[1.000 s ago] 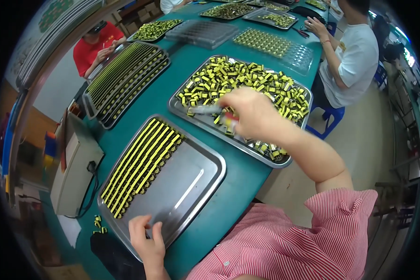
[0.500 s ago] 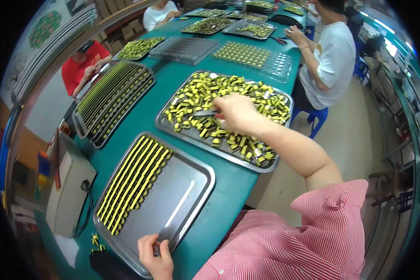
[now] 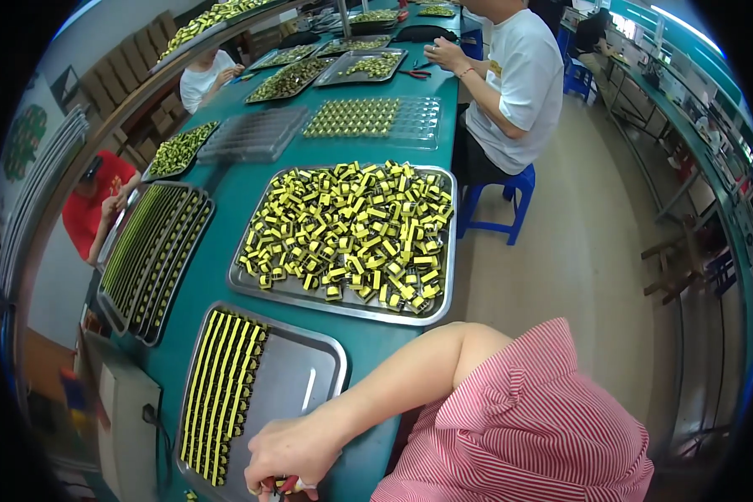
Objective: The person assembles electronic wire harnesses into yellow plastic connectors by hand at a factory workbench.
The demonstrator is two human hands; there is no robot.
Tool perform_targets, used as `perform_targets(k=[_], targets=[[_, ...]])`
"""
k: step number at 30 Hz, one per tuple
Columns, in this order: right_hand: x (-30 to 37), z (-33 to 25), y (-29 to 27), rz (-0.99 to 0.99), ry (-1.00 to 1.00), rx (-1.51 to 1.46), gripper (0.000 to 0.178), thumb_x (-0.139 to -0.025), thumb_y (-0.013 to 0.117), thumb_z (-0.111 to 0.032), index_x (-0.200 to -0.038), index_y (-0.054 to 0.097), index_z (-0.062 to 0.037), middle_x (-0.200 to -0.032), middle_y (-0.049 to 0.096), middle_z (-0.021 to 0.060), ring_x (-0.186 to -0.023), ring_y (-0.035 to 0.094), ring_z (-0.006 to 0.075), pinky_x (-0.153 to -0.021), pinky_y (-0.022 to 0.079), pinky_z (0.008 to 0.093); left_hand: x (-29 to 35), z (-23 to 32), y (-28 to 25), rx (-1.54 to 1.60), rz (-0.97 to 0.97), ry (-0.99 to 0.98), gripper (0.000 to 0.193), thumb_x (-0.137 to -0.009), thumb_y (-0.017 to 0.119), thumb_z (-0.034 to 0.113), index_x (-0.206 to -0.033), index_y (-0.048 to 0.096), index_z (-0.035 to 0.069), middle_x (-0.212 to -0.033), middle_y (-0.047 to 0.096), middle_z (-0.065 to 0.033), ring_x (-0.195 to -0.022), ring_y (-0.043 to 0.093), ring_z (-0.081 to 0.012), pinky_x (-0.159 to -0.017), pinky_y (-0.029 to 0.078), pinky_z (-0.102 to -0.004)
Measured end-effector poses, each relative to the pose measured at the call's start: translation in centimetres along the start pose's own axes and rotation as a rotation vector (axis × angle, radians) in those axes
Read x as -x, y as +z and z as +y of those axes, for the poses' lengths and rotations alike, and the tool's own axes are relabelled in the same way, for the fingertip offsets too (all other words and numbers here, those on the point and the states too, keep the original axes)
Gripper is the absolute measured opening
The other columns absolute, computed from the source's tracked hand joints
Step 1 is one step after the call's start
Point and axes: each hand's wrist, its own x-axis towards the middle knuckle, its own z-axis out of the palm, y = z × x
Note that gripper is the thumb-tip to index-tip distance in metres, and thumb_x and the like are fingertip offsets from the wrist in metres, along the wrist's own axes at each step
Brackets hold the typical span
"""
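My right hand point(image 3: 297, 452) is closed round red-handled pliers point(image 3: 283, 484) at the near end of a metal tray point(image 3: 297, 376). The jaws are cut off by the lower edge, so whether they hold anything is hidden. Straight rows of small yellow-and-black components point(image 3: 217, 393), looking like taped transformers, fill the left part of that tray; its right part is bare metal. Beyond it a larger metal tray point(image 3: 343, 311) carries a loose heap of the same components point(image 3: 351, 230). I cannot see my left hand.
Stacked trays of rowed components point(image 3: 155, 259) stand at left, above a beige box point(image 3: 130, 427) with a cable. Clear plastic trays point(image 3: 372, 121) and more heaped trays lie farther off. A co-worker in white point(image 3: 519, 84) sits on a blue stool point(image 3: 502, 201); a person in red point(image 3: 96, 201) works left.
My right hand has come back from the heaped tray to the near end of the rowed tray, pliers still in it. The view has shifted, and my left hand has dropped out of sight.
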Motion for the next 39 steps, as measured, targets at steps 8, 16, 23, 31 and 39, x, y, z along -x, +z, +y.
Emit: perform_targets(k=[8, 16, 23, 31, 39], targets=[[-0.1, 2.5, 1.2, 0.021, 0.321, -0.532, 0.033, -0.069, 0.063, -0.008, -0.100, 0.056, -0.0007, -0.094, 0.058, 0.0150, -0.085, 0.059, 0.0287, -0.075, 0.047, 0.0348, -0.8, -0.8, -1.3, 0.035, 0.056, 0.065, 0.035, -0.086, 0.056, 0.018, -0.114, 0.044, 0.001, -0.099, 0.055, -0.0086, -0.075, 0.055, -0.0168, -0.056, 0.043, -0.0259], [0.0, 1.2, 0.0, 0.048, 0.540, -0.338, 0.027, -0.077, 0.064, -0.004, -0.102, 0.055, -0.0008, -0.090, 0.060, 0.0089, -0.083, 0.059, 0.0145, -0.076, 0.048, 0.0275, -1.7, -1.0, -1.3, 0.187, 0.030, -0.005, 0.031, -0.085, 0.052, 0.003, -0.114, 0.047, -0.005, -0.091, 0.059, -0.0150, -0.074, 0.056, -0.0176, -0.070, 0.046, -0.0283], [0.2, 1.4, 1.1, 0.061, 0.574, -0.366, 0.028, -0.076, 0.066, -0.011, -0.100, 0.056, -0.0022, -0.084, 0.059, 0.0114, -0.075, 0.059, 0.0203, -0.070, 0.047, 0.0299, -1.1, -1.4, -1.8, 0.191, 0.015, 0.012, 0.031, -0.085, 0.053, 0.004, -0.115, 0.047, -0.005, -0.091, 0.060, -0.0147, -0.074, 0.057, -0.0171, -0.069, 0.047, -0.0275], [0.1, 1.0, 0.5, -0.009, 0.658, -0.299, 0.026, -0.079, 0.064, -0.008, -0.101, 0.054, 0.0005, -0.086, 0.060, 0.0065, -0.079, 0.057, 0.0104, -0.071, 0.047, 0.0250, -1.3, -1.3, -1.6, 0.185, 0.013, 0.002, 0.031, -0.085, 0.055, 0.007, -0.113, 0.048, -0.004, -0.089, 0.061, -0.0149, -0.073, 0.057, -0.0175, -0.068, 0.047, -0.0278], [0.0, 0.6, 0.6, 0.012, 0.655, -0.303, 0.026, -0.078, 0.064, -0.008, -0.100, 0.054, 0.0009, -0.086, 0.061, 0.0070, -0.079, 0.058, 0.0117, -0.071, 0.048, 0.0257, -1.3, -1.4, -1.8, 0.186, -0.002, 0.003, 0.031, -0.085, 0.056, 0.009, -0.113, 0.048, -0.003, -0.089, 0.061, -0.0145, -0.073, 0.057, -0.0170, -0.068, 0.046, -0.0274]])
